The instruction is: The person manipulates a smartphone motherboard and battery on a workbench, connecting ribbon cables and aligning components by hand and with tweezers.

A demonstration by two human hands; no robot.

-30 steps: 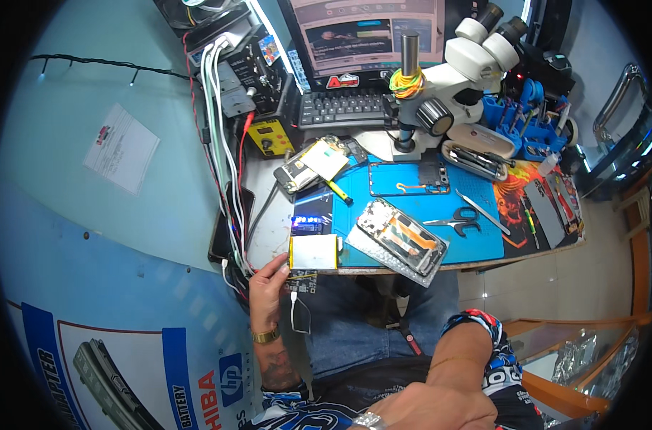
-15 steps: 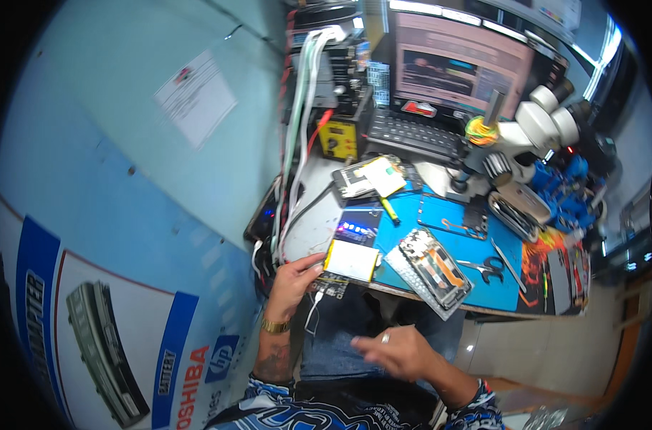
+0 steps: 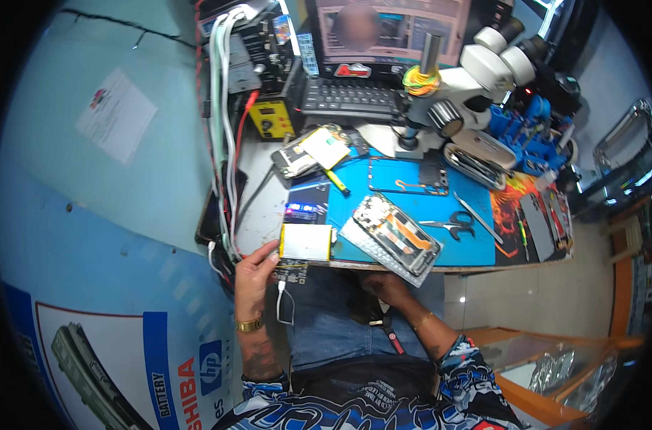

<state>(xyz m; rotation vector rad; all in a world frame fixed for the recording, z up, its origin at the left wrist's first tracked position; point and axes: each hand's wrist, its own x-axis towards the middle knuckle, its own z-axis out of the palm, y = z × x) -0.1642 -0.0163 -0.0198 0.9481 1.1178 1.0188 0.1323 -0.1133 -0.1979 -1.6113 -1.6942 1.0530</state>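
A flat white phone battery (image 3: 306,242) with yellow edges lies at the front edge of the bench. My left hand (image 3: 256,271) pinches its left edge, thumb and fingers closed. Under the battery's front juts a dark circuit board (image 3: 291,273), with a white cable (image 3: 280,292) plugged into it. Just behind the battery, a small panel (image 3: 302,210) glows blue. My right hand (image 3: 387,288) is low at the bench edge above my lap, in shadow; its fingers are hidden. Close to it, an opened phone (image 3: 399,235) rests on bubble wrap (image 3: 362,240).
A blue mat (image 3: 476,208) carries scissors (image 3: 455,225), tweezers (image 3: 478,218) and a phone frame (image 3: 405,177). A microscope (image 3: 476,79) stands behind, beside a keyboard (image 3: 351,95). At left are a yellow-fronted power unit (image 3: 272,118) and hanging cables (image 3: 226,143).
My right hand has moved forward from over my lap to the bench edge. My left hand stays at the battery. The whole view has shifted, bringing more of the right side in.
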